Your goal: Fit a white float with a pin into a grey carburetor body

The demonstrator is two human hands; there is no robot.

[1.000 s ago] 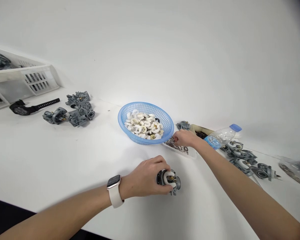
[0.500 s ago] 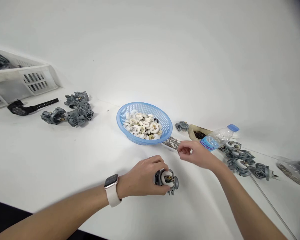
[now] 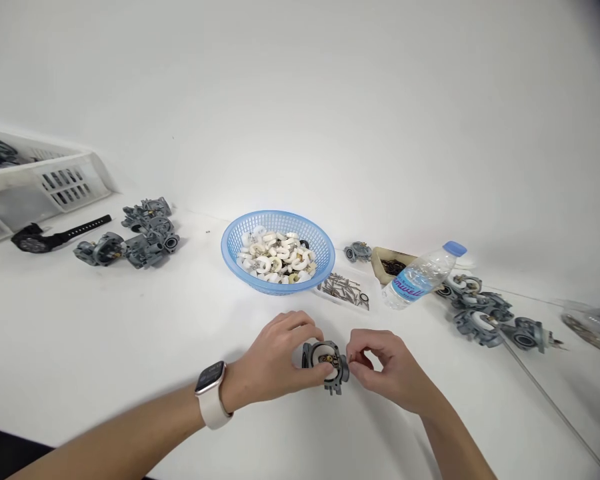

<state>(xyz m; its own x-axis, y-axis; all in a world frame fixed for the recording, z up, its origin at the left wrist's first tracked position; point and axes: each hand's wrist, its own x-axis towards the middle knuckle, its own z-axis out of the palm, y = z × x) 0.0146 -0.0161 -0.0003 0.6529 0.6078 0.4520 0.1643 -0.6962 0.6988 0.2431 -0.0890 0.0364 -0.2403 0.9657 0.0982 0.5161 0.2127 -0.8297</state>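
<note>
A grey metal carburetor body with a white ring-shaped float and brass parts inside lies on the white table. My left hand, a watch on its wrist, grips it from the left, with the thumb over the float. At the body's right side is my right hand, thumb and forefinger pinched together. Whatever is between those fingertips is too small to make out. Behind the hands stands a blue basket full of white floats. Beside it is a clear tray of small metal pins.
Grey carburetor bodies sit at the left by a black watch and a white crate. To the right are a beige container, a plastic bottle, more bodies, a thin rod and a plastic bag.
My right hand has moved from beside the pin tray down to the carburetor body's right side. My left hand still holds the body, its thumb now farther over the float. The view has shifted slightly.
</note>
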